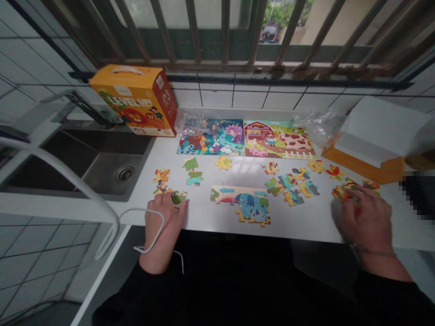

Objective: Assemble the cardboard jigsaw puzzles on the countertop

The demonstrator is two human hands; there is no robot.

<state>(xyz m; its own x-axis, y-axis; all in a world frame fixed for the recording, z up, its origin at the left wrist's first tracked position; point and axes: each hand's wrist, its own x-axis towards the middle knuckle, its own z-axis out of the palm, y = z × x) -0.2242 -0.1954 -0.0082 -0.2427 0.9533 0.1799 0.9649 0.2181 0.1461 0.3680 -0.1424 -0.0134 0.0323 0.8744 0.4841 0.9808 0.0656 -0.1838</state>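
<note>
My left hand lies at the counter's front edge, thumb spread from the fingers. A green puzzle piece lies at the gap between them, touched or nearly so. Yellow-orange pieces lie just beyond its fingers. On the right, my right hand is bent over a group of red and yellow pieces, thumb and fingers closed around a puzzle piece, partly hidden. Between the hands is a joined puzzle section with a blue elephant. Several loose pieces lie to its right.
Two picture sheets lie at the back beside crumpled clear plastic. An orange carton stands near the sink; an opened white-and-orange box is at right. A white cable crosses my left wrist. Window bars rise behind.
</note>
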